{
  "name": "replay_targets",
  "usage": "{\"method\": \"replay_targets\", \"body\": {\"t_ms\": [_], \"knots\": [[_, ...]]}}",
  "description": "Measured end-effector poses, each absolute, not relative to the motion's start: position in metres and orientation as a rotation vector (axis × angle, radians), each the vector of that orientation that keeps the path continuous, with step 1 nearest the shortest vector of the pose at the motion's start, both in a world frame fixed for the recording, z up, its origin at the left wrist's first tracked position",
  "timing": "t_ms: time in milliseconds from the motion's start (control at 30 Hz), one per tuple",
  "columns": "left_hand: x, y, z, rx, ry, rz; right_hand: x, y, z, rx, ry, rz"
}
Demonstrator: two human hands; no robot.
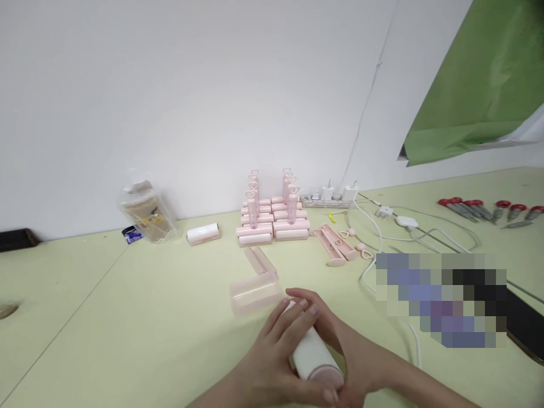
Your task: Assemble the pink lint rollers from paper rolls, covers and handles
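Near the front edge of the view, both hands hold a white lint roller [313, 352] with a pink round end facing me. My left hand [278, 354] lies over its left side, fingers across the top and thumb by the pink end. My right hand [355, 343] wraps its right side; some of those fingers are hidden. Just beyond the hands lie a clear pinkish curved cover [255, 293] and a narrower clear pink piece [260, 262]. Pink half-shells [334, 246] and small heart-ended handles [361, 249] lie to the right of these.
Several pink rollers [291, 229] with upright heart-topped handles stand by the wall. A white roll [203, 233] and a plastic bag [148, 215] are left of them. A power strip [327, 199], cables, a phone [525, 323] and several red-handled tools [504, 209] occupy the right.
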State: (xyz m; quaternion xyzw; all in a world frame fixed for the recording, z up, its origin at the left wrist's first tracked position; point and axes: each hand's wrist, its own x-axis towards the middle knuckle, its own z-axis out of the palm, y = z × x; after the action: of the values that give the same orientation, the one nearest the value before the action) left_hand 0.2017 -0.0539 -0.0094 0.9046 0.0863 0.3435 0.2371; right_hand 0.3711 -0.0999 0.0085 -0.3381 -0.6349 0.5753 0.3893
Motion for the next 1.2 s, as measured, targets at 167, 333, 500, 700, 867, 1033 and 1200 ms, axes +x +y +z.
{"method": "replay_targets", "body": {"t_ms": [167,333,500,700,867,1033,1200], "knots": [[0.196,-0.059,-0.003,2.164,0.288,1.063,0.374,-0.104,0.012,-0.922,-1.643,1.075],[0.207,-0.069,-0.008,1.237,0.606,0.843,0.37,-0.103,0.01,-0.937,-1.983,0.544],[0.221,-0.076,-0.009,0.966,0.736,0.785,0.354,-0.104,0.004,-0.991,-2.213,0.244],[0.214,-0.065,0.01,0.762,0.868,0.755,0.389,-0.07,0.026,-1.556,-2.114,0.178],[0.205,-0.056,0.015,0.673,0.807,0.809,0.444,-0.008,0.034,-2.12,-1.723,-0.09],[0.202,-0.056,0.02,0.737,0.847,0.859,0.46,0.011,0.024,-2.213,-1.499,-0.031],[0.202,-0.054,0.022,0.721,0.883,0.932,0.458,-0.007,0.04,-2.028,-1.328,0.306]]}}
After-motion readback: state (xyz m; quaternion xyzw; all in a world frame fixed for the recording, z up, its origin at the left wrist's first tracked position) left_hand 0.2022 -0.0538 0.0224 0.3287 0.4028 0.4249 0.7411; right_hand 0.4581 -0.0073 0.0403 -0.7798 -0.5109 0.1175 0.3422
